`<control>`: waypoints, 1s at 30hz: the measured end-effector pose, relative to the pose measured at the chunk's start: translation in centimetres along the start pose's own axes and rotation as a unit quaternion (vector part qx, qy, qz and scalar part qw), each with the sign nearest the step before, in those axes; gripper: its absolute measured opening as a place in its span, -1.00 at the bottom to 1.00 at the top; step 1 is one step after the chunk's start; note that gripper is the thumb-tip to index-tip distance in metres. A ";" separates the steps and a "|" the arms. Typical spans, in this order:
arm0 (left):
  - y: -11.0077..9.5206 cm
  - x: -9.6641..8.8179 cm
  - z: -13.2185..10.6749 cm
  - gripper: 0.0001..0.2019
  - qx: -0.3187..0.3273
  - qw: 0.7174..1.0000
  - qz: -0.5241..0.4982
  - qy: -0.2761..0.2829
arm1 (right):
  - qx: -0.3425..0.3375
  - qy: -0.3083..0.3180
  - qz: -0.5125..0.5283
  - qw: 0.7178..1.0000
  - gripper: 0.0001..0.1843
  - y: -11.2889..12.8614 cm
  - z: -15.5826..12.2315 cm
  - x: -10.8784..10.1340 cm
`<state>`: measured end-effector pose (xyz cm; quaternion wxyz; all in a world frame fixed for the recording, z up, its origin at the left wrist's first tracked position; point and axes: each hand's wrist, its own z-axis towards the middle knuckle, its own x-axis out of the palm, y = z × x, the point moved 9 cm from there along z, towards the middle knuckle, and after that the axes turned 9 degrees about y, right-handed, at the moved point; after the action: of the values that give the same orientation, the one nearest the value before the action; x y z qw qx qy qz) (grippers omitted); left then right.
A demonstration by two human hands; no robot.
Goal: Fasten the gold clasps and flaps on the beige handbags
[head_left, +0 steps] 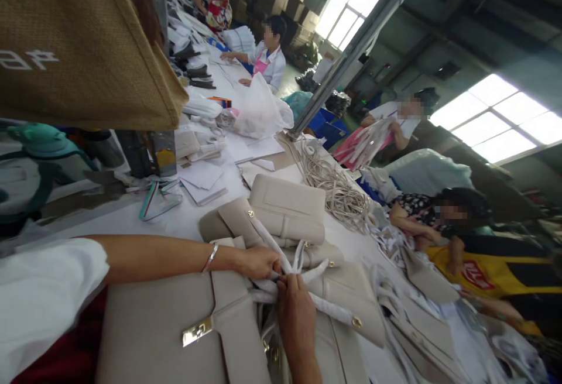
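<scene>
Several beige handbags lie on the table before me, one in front (158,325) with a gold turn-lock (196,332). Their handles, wrapped in white, come together where both my hands work. My left hand (260,262), with a silver bracelet on its wrist, is closed at the gathered handles. Beside it my right hand (296,308) pinches a white-wrapped handle (333,308), fingertips close to the left ones. Behind the hands another beige handbag (287,205) lies on its side. What sits exactly between my fingers is partly hidden.
A heap of beige cords (340,196) lies beyond the bags. A metal post (325,79) rises from the table near a clear plastic bag (263,112). A brown cloth bag (88,50) hangs at upper left. Several co-workers sit or stand around the table.
</scene>
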<state>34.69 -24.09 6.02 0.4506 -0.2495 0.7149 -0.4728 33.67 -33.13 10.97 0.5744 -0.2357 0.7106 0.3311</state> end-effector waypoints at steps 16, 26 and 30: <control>-3.2 1.0 -1.6 -0.90 0.097 0.903 0.406 -0.105 | 0.174 0.023 0.268 0.947 -0.54 -7.5 -1.6 4.2; -1.3 0.7 -0.6 -0.87 -0.058 0.945 0.319 -0.035 | 0.196 0.015 0.295 0.935 -0.54 -8.0 -1.8 5.2; -2.0 1.6 -0.2 -0.81 -0.071 0.952 0.296 -0.027 | 0.177 -0.028 0.285 0.942 -0.58 -7.7 -2.1 5.6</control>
<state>33.63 -26.12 7.21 0.5709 -0.0708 0.7759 -0.2588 36.51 -39.65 4.24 0.5080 0.0918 0.7787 0.3566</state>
